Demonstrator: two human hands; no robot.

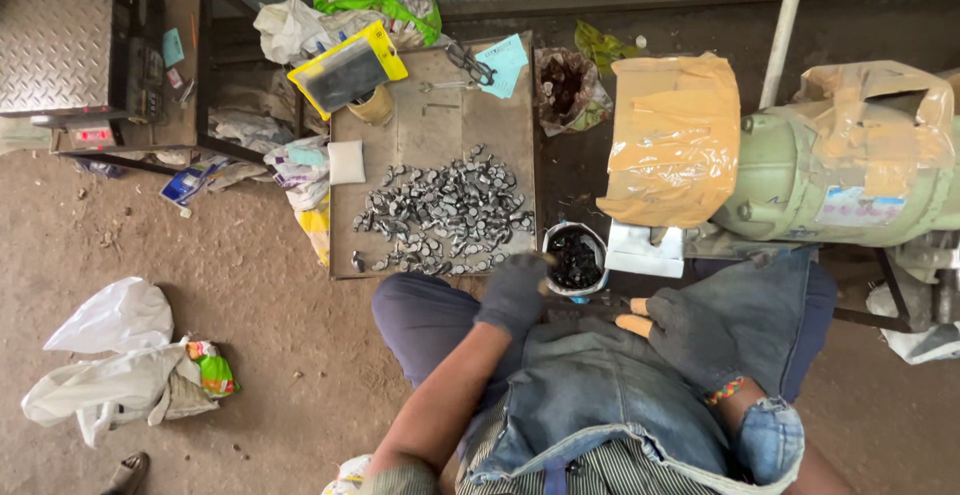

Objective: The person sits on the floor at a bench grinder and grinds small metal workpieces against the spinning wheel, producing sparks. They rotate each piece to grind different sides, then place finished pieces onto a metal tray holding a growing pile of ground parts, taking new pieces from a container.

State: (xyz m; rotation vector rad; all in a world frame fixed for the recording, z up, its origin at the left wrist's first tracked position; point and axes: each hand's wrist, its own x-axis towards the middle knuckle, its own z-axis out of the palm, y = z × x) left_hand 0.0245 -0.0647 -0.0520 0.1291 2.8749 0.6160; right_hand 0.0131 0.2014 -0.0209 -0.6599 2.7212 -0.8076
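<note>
My left hand [512, 293], in a dark grey glove, reaches into the near edge of a small metal can [590, 242] full of dark pieces; whether it grips one is hidden. My right hand [683, 333], in a grey glove with orange fingertips, rests on my denim-covered lap, fingers together and pointing left, holding nothing I can see. A flat metal tray [425, 135] just beyond my left knee carries a heap of several small dark metal parts [450, 215].
A green machine [800, 180] wrapped in brown tape stands at the right with a white block [645, 250] beneath it. A yellow pouch [347, 70], scissors [470, 62], blue paper and bags lie at the tray's far end. White plastic bags [110, 365] sit on the dirt floor at left.
</note>
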